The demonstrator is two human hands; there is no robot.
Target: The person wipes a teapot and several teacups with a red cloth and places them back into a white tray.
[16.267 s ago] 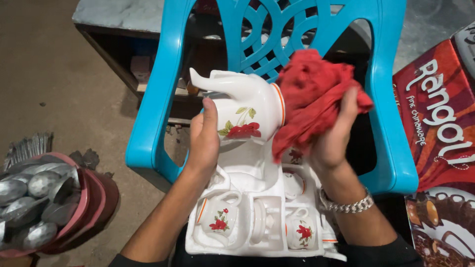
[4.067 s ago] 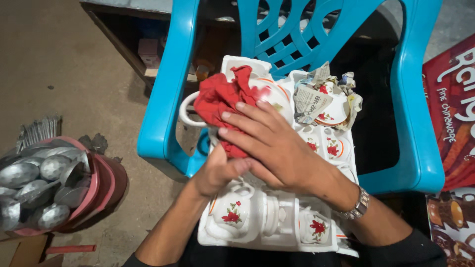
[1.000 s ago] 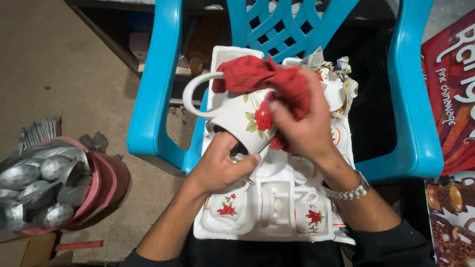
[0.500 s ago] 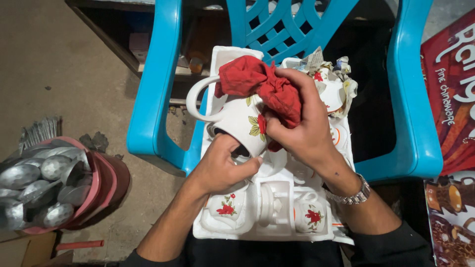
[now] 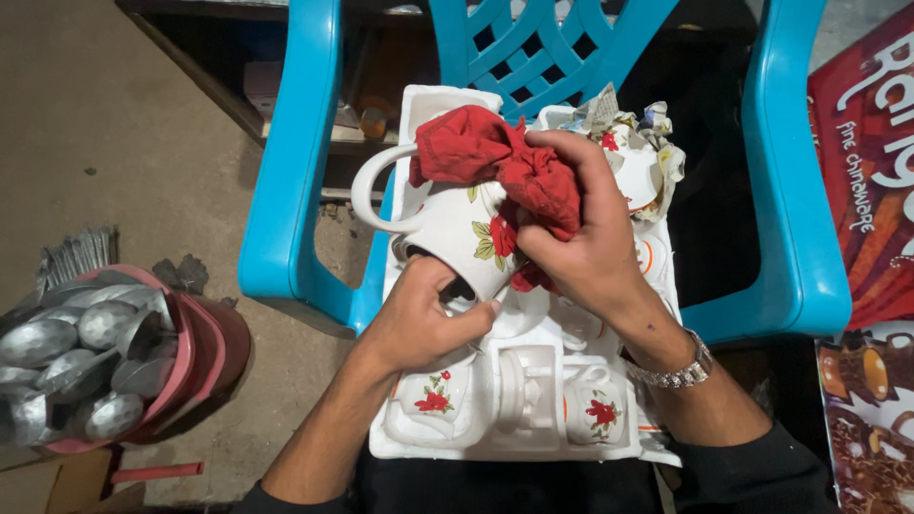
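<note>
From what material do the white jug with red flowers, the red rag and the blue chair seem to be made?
The white flowered jug, held by the left hand, looks like glazed ceramic: smooth and glossy. The red rag under the right hand seems soft woven cloth, since it bunches in folds. The blue chair is probably moulded plastic: one even colour, rounded arms, lattice back.

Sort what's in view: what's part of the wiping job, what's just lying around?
In use:
left hand holding teapot
right hand pressing red cloth on it
white tray of matching cups

Lying about:
blue chair
pink bowl of metal spoons
red box
</note>
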